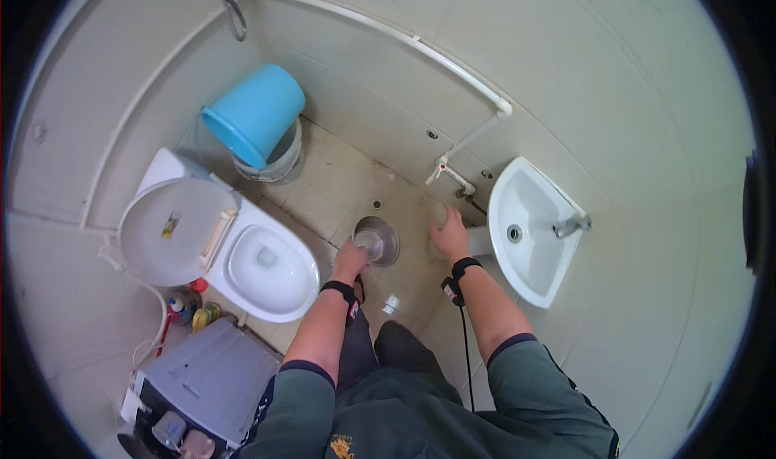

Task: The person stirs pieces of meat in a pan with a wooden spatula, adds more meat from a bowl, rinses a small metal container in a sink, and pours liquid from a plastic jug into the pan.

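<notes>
A round metal basin (383, 244) is held low over the tiled floor by my left hand (350, 260), whose fingers are closed on its near left rim. The basin seems to hold some clear water. Whether it touches the floor I cannot tell. To the right, my right hand (450, 236) reaches down beside the pedestal of the corner washbasin (533, 259). Its fingers are somewhat spread and nothing shows in them. Each wrist wears a black strap with a small device, and a cable hangs from the right one.
A white toilet (300, 277) with raised lid stands left. Behind it, a blue bucket (260, 107) leans on its side over a translucent bucket (285, 171). A floor drain (377, 204), a wall pipe with a valve (442, 166), bottles (203, 318) and a grey cabinet (206, 374) are near.
</notes>
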Tool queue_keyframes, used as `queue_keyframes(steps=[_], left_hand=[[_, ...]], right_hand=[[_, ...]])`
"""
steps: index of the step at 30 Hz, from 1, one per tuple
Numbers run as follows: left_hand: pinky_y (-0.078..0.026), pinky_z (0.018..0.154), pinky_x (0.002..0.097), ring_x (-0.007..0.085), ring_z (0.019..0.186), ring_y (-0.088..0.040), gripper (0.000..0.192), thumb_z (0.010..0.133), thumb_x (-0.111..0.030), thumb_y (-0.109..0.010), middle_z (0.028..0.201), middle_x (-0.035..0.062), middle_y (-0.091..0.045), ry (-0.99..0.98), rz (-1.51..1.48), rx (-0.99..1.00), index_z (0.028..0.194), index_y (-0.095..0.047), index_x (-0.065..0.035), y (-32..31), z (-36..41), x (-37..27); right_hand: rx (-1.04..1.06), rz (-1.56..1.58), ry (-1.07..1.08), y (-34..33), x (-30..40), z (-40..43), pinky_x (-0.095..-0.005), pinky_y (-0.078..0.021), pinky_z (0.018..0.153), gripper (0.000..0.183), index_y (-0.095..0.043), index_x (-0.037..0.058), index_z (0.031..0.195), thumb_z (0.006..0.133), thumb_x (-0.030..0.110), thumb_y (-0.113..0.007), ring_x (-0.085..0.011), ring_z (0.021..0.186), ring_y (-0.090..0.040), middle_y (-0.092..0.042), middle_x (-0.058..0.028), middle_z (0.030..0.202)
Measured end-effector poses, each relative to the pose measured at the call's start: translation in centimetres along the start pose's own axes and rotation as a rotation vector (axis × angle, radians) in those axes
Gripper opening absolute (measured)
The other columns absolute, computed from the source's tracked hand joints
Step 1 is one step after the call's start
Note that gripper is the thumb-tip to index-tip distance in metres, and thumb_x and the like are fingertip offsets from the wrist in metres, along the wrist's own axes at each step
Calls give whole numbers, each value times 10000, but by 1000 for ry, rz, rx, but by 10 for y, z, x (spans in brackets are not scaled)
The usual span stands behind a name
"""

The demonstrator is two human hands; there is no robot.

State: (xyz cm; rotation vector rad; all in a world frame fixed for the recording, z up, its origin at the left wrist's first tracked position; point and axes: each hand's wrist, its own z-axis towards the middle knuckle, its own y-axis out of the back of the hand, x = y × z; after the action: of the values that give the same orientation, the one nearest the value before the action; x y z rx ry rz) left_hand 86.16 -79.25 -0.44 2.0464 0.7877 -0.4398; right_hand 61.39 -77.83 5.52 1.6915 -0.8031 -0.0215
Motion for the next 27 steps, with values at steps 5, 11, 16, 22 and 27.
queue_keyframes(steps=[5, 11, 16, 22, 27], left_hand=[[-449, 881, 468, 403, 1015, -576, 378, 794, -276, -558, 1081, 247, -603, 1, -4, 151, 1053, -606, -5, -55, 93, -44], [-459, 848, 472, 396, 969, -579, 263, 803, -212, -551, 1007, 219, -619, -176, 89, 191, 971, -653, -38, -114, 164, -60], [-458, 860, 465, 394, 968, -583, 266, 802, -175, -554, 998, 221, -619, -190, -26, 189, 1017, -640, -43, -133, 186, -88], [-438, 889, 464, 435, 1006, -558, 351, 824, -217, -539, 1068, 255, -596, 45, -218, 207, 1118, -572, -27, -151, 218, -60], [-470, 828, 454, 403, 955, -594, 336, 832, -220, -524, 1060, 282, -587, 51, -160, 331, 1082, -578, -2, -175, 217, -66]], right_hand=[[-63, 30, -93, -24, -13, 72, -412, -399, 988, 716, -276, 37, 1392, 823, 309, -615, -349, 1243, -415, -334, -188, 1421], [-172, 169, -104, -58, -12, 147, -399, -411, 959, 628, -310, 20, 1376, 872, 283, -575, -353, 1217, -444, -389, -197, 1377], [-220, 255, 30, -64, -46, 168, -331, -439, 908, 477, -352, 5, 1359, 926, 141, -500, -301, 1120, -547, -519, -189, 1256], [-312, 492, -211, -100, -47, 163, -302, -466, 844, 459, -368, -6, 1346, 925, 105, -513, -261, 1021, -599, -594, -182, 1136], [-165, 463, -595, -166, -98, 159, -314, -507, 668, 452, -422, -27, 1284, 889, 140, -565, -229, 891, -611, -604, -147, 1018]])
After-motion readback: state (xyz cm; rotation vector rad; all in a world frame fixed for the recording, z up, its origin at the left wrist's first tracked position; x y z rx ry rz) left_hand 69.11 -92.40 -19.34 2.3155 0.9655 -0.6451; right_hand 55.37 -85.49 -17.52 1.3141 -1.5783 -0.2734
